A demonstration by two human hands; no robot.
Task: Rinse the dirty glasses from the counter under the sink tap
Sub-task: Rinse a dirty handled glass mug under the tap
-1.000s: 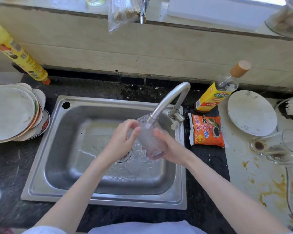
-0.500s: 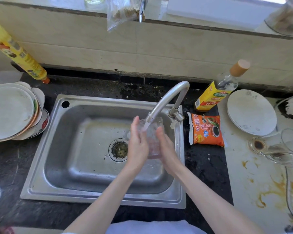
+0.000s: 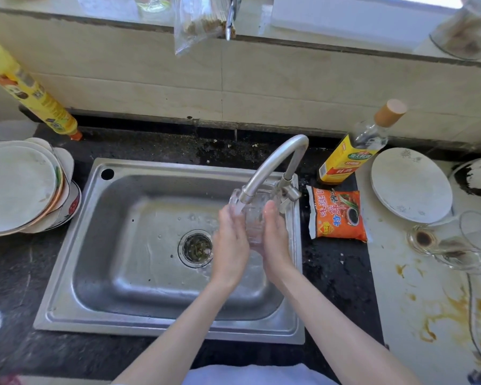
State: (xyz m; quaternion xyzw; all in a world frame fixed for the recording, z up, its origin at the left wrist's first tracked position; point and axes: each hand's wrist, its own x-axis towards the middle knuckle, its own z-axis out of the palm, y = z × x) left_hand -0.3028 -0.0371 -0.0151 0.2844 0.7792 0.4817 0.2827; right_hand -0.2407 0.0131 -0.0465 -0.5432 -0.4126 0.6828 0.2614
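1. The left hand (image 3: 229, 243) and the right hand (image 3: 275, 240) stand palm to palm with fingers straight, pressing a clear glass (image 3: 253, 218) between them (it is blurred and partly hidden by the fingers).
2. The glass sits upright under the spout of the tap (image 3: 272, 165), over the right half of the sink (image 3: 139, 273) — water runs into its mouth.
3. The drain (image 3: 196, 247) lies just left of the left hand; the basin is wet around it.
4. On the dark table (image 3: 336, 273) right of the sink lies an orange sauce packet (image 3: 336, 215), with a yellow-labelled bottle (image 3: 353, 151) behind it.
5. Further right, on a stained white surface (image 3: 417, 307), rest a white plate (image 3: 411, 184) and more dirty glasses (image 3: 453, 245) — one lying on its side with a brown stain at its base.
6. Left of the sink is a stack of plates (image 3: 20, 187); a yellow bottle (image 3: 31, 90) leans against the tiled wall (image 3: 261, 84).
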